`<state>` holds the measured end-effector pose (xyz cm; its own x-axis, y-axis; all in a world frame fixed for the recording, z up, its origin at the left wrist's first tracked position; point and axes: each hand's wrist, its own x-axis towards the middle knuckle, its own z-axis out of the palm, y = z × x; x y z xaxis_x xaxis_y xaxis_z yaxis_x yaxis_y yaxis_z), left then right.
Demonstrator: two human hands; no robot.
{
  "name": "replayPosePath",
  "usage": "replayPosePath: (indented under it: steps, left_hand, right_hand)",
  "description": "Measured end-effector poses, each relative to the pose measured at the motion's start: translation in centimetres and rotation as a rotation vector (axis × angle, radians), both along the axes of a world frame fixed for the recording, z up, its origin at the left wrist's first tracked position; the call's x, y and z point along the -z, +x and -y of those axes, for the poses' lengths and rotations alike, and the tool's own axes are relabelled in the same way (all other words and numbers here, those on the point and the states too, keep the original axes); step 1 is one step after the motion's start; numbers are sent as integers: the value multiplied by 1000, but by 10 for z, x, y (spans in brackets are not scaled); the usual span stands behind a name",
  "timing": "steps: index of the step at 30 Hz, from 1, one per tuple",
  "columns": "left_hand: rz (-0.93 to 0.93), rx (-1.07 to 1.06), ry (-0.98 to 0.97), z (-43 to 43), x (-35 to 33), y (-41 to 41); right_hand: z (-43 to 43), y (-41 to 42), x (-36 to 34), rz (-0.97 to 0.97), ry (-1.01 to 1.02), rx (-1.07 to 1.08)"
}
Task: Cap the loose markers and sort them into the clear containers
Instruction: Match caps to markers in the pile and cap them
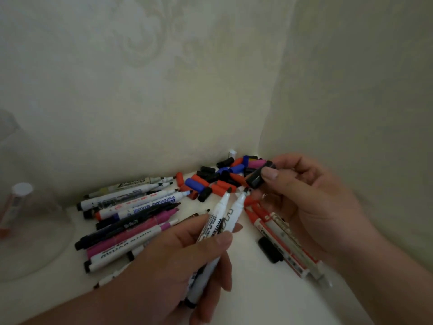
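Head view: the left hand grips two uncapped white markers side by side. Its fingers are curled round the barrels and its thumb is pressed across them, with the black tips pointing away toward the wall corner. The right hand pinches a black cap between thumb and fingertips, the other fingers loosely curled. The cap hangs just above and to the right of the two tips, near but not touching. Behind it a pile of loose caps, red, blue, black and pink, fills the corner. More loose markers lie heaped on the white tabletop left of the left hand, and red markers lie beneath the right hand. A clear container stands blurred at far left.
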<state>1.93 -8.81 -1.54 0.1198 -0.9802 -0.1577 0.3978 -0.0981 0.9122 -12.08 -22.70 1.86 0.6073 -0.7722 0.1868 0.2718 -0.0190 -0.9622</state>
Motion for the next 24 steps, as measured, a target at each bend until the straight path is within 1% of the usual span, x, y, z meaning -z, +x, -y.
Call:
replayPosePath:
  steps: [6, 15, 21, 24]
  left_hand:
    - [-22, 38, -3, -2, 0, -1]
    - [34, 47, -33, -5, 2, -1]
    - [-5, 24, -38, -5, 3, -2]
    - [-17, 29, -31, -6, 3, -1]
  right_hand:
    - [-3, -3, -4, -35, -52, -11]
    - [-3, -4, -1, 0, -28, -28]
    - [2, -5, -1, 27, 20, -13]
    - [5, -8, -4, 7, -12, -27]
